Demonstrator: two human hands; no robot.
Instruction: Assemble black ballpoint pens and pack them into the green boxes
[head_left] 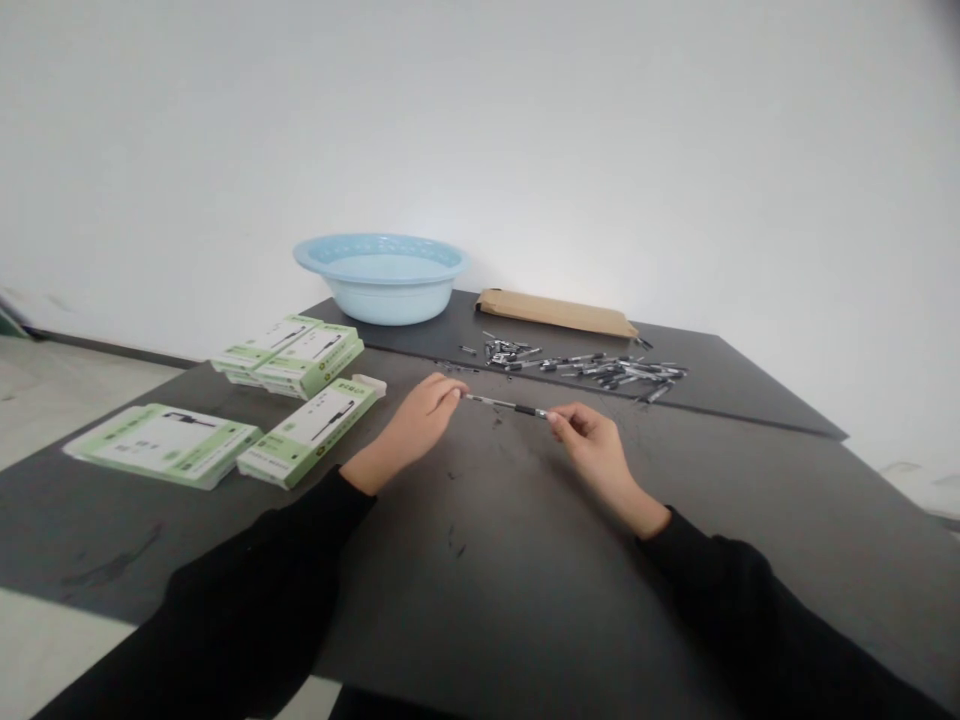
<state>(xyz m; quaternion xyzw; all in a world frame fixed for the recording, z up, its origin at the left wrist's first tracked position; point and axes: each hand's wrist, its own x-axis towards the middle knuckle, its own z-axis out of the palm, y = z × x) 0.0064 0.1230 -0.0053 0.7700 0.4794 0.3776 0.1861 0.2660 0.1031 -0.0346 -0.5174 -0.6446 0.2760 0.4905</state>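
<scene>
A slim pen (pixel 504 404) with a clear barrel and a black grip is held level above the dark table (pixel 480 600). My left hand (pixel 429 412) pinches its left end between thumb and fingers. At the other end, beside the black grip, my right hand (pixel 592 440) is closed on the tip. Beyond my hands lies a loose pile of pens and pen parts (pixel 630 374), with a smaller heap of short parts (pixel 506 350) to its left. The fingertips hide both ends of the pen.
Green-and-white pen boxes stand at the left: a stack (pixel 307 355), an open-flapped box (pixel 315 428) and a flat one (pixel 165 440). A light blue basin (pixel 394 300) sits at the back by the wall. Right of it lies a brown cardboard packet (pixel 555 312).
</scene>
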